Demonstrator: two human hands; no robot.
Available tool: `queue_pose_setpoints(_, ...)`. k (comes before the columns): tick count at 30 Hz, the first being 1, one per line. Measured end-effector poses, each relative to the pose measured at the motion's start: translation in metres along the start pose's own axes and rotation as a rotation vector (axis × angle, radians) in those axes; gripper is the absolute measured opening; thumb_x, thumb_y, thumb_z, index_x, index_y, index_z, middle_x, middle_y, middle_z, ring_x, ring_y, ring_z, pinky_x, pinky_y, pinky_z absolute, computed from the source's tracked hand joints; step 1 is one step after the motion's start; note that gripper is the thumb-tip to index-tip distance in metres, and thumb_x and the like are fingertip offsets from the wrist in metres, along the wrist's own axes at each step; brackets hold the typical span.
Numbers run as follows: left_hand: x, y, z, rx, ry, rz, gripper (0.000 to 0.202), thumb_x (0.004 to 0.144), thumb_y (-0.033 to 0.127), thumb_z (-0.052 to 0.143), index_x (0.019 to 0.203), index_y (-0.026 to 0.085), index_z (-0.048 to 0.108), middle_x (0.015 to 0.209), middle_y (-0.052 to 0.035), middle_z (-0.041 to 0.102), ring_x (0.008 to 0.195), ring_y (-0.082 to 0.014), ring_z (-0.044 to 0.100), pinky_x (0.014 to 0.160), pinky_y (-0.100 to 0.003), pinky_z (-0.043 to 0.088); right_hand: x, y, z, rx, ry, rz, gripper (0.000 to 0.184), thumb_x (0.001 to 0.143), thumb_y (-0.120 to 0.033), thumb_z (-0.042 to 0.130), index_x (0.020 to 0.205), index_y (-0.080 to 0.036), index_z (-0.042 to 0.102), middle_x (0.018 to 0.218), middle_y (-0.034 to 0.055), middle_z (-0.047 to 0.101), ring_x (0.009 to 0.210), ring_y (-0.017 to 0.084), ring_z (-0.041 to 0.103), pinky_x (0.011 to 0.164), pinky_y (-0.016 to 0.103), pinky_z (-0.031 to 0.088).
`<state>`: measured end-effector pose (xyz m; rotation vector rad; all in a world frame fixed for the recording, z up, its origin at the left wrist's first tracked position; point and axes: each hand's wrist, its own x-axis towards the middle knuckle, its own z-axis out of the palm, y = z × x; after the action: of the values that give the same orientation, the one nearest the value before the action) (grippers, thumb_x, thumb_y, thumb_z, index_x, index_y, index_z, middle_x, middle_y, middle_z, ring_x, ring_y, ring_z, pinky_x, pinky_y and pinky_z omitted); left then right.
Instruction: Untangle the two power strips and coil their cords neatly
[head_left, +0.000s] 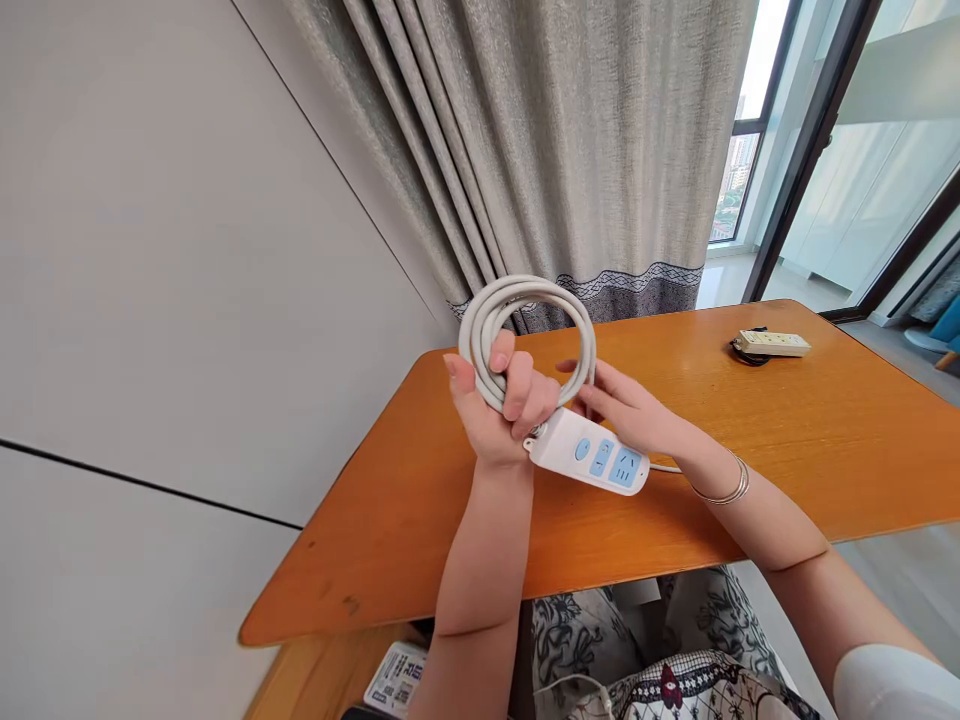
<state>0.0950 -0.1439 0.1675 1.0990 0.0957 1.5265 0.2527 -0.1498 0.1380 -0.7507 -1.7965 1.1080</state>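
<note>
My left hand [517, 395] is raised over the table, its fingers wrapped round a coil of thick pale grey cable [525, 283]. Just below the coil hangs a white power strip [555, 445] with light blue sockets and a blue switch, tilted down to the right. My right hand [619, 400] is at the coil's right side, its fingers closed about the cable there; the fingertips are partly hidden behind the loops. A short length of cable [665, 468] shows past the strip's right end and runs behind my right wrist.
On the orange-brown wooden table [375, 520], a second, cream power strip [776, 344] with a black cord lies at the back right. Grey curtains [600, 150] hang behind, and a pale wall panel [150, 250] stands at the left. Below the table edge is a printed white box [396, 675].
</note>
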Motion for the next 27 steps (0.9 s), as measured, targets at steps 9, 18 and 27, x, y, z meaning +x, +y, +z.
queue_pose_setpoints(9, 0.000, 0.011, 0.011, -0.027, 0.075, 0.081, 0.053, 0.095, 0.070, 0.038, 0.072, 0.022, 0.042, 0.044, 0.0117, 0.020, 0.026, -0.0042, 0.010, 0.031, -0.024, 0.017, -0.002, -0.004, -0.008, -0.029, -0.313, 0.116, 0.037, 0.100, -0.030, 0.046, 0.135, -0.019, 0.042, 0.077, -0.0034, 0.055, 0.068, 0.011, 0.053, 0.061, 0.025, 0.049)
queue_pose_setpoints(18, 0.002, 0.029, -0.006, -0.040, 0.047, 0.206, 0.047, 0.098, 0.062, 0.043, 0.075, 0.022, 0.049, 0.047, 0.0100, 0.027, 0.029, -0.0031, 0.012, 0.036, -0.025, 0.019, 0.003, 0.007, -0.010, -0.192, -0.186, 0.094, 0.052, 0.098, -0.023, 0.045, 0.147, -0.015, 0.031, 0.078, -0.0042, 0.048, 0.067, 0.011, 0.048, 0.061, 0.026, 0.045)
queue_pose_setpoints(27, 0.017, 0.058, -0.027, -0.195, 0.433, 0.437, 0.065, 0.095, 0.073, 0.032, 0.061, 0.020, 0.044, 0.039, 0.0100, 0.034, 0.025, -0.0027, 0.010, 0.033, -0.022, 0.016, 0.006, 0.012, -0.026, -0.296, -0.023, -0.056, 0.039, 0.099, -0.023, 0.042, 0.138, -0.020, 0.042, 0.080, -0.0011, 0.057, 0.069, 0.014, 0.053, 0.067, 0.030, 0.047)
